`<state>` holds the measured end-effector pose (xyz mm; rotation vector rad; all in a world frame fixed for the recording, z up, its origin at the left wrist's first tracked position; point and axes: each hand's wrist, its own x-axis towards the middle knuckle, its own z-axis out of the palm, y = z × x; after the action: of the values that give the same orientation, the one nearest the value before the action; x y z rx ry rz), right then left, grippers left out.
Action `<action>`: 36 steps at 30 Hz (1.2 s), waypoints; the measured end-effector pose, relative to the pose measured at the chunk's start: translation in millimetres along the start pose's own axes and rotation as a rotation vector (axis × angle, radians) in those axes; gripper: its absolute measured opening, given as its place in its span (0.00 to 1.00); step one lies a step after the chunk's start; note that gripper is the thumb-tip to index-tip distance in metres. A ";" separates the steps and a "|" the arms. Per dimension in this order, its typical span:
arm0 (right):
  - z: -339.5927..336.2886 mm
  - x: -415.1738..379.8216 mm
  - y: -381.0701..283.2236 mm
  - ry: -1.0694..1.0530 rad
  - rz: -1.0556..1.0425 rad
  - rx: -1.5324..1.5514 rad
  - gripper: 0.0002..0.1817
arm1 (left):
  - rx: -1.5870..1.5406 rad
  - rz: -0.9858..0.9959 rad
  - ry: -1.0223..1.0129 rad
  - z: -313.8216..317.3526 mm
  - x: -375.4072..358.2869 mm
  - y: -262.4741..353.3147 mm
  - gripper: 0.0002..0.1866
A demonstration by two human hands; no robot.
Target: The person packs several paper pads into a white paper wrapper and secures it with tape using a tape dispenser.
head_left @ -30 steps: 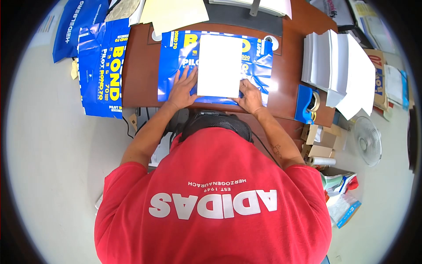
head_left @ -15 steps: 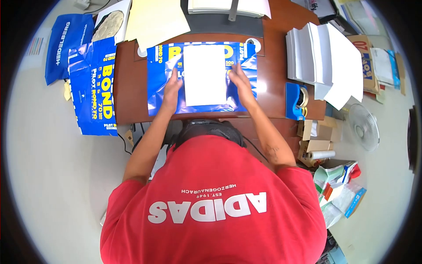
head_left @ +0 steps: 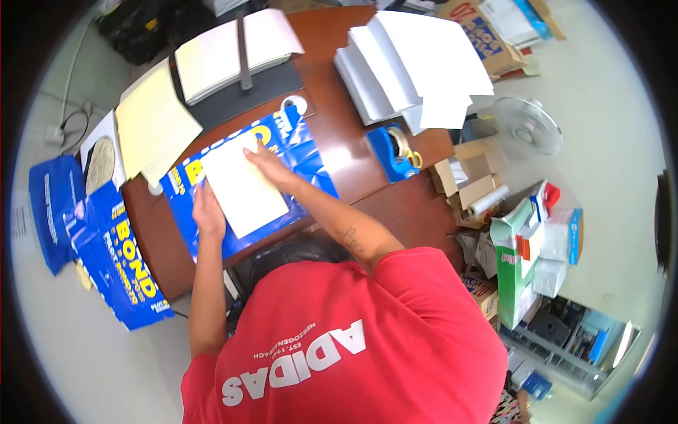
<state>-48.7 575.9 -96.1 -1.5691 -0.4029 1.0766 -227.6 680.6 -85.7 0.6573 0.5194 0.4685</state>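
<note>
A ream of white paper (head_left: 244, 187) lies on a flattened blue wrapper printed "BOND" (head_left: 305, 152), which is spread over the brown desk (head_left: 344, 145). My left hand (head_left: 206, 209) rests with fingers extended against the ream's left edge, partly on the wrapper. My right hand (head_left: 265, 164) lies flat on the ream's far right corner, the arm reaching across the wrapper. Neither hand lifts anything. My red shirt hides the desk's near edge.
Fanned stacks of white sheets (head_left: 413, 63) fill the desk's far right, with a blue tape dispenser (head_left: 393, 152) beside them. Yellow sheets (head_left: 152, 124) and a clipped pad (head_left: 236, 53) lie at the back. More blue wrappers (head_left: 120, 265) hang off the left; a fan (head_left: 527, 124) and cartons (head_left: 472, 185) stand on the floor.
The view has swung and tilted. My right hand moved from the ream's side up to its far corner. My left hand stays along the left edge.
</note>
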 end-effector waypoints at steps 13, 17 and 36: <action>-116.2 -78.2 19.2 0.623 0.222 -0.493 0.41 | 0.988 -0.152 0.787 -121.6 -61.6 31.0 0.39; -114.3 -78.2 31.4 0.486 0.274 -0.520 0.40 | 0.790 -0.229 0.670 -100.3 -64.7 43.9 0.27; -120.9 -86.7 33.6 0.397 0.132 -0.236 0.17 | 0.818 0.013 0.603 -118.7 -80.4 46.8 0.06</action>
<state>-6.7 429.3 -96.8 -1.9926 -0.1599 0.8083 -370.6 721.7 -110.1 1.3108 1.3115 0.4579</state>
